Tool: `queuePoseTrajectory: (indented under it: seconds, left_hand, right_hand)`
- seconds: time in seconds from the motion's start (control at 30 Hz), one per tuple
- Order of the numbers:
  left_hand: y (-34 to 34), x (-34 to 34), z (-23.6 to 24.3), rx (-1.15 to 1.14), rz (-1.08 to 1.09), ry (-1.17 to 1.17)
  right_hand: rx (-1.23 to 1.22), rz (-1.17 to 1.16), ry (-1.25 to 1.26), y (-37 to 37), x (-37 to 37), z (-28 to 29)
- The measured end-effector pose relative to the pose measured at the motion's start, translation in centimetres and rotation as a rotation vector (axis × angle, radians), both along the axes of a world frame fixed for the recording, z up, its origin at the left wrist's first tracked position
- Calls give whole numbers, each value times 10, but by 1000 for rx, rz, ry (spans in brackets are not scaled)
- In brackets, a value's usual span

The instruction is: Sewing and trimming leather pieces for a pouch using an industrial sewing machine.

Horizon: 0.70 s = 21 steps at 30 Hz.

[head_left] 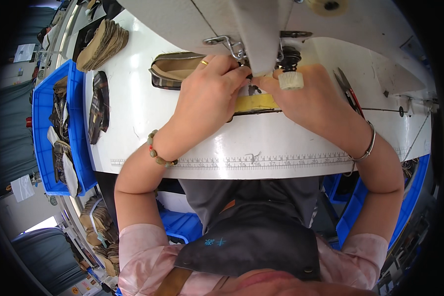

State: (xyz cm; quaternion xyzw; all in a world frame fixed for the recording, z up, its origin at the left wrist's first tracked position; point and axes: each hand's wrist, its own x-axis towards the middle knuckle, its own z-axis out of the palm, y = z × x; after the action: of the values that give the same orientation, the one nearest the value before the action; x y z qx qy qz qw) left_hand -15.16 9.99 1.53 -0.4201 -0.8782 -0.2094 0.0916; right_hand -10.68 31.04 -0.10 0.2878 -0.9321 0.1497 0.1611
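Note:
My two hands meet under the head of a white sewing machine, near its needle area. A shoe upper in checked fabric with a beige lining lies to the left, its right end running behind my left hand. The fingers of that hand are bent and pinched together at the upper's edge. My right hand reaches in from the other side, partly behind the machine's cream knob. Its fingertips press close to the left ones; what they grip is hidden. Between the hands a yellow strip lies on the machine bed.
Snips with a red handle lie right of my right hand. At the left are a stack of beige sole-shaped pieces, folded checked pieces and a blue crate of parts. A ruler strip follows the white table's front edge.

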Motion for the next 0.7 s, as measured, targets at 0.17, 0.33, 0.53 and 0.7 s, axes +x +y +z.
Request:
queuePoseTrajectory:
  seconds: [0.17, 0.33, 0.53, 0.7]
  left_hand:
    - [1, 0, -1, -20, 16, 16]
    - [2, 0, -1, -32, 32, 49]
    - [-3, 1, 3, -66, 17, 61]
    - [-2, -3, 4, -38, -6, 75]
  right_hand:
    - [-19, -38, -22, 0, -1, -4]
    - [-58, -57, -21, 2, -2, -5]
    - [30, -39, -13, 1, -2, -2]
    - [-153, 34, 65, 1, 2, -1]
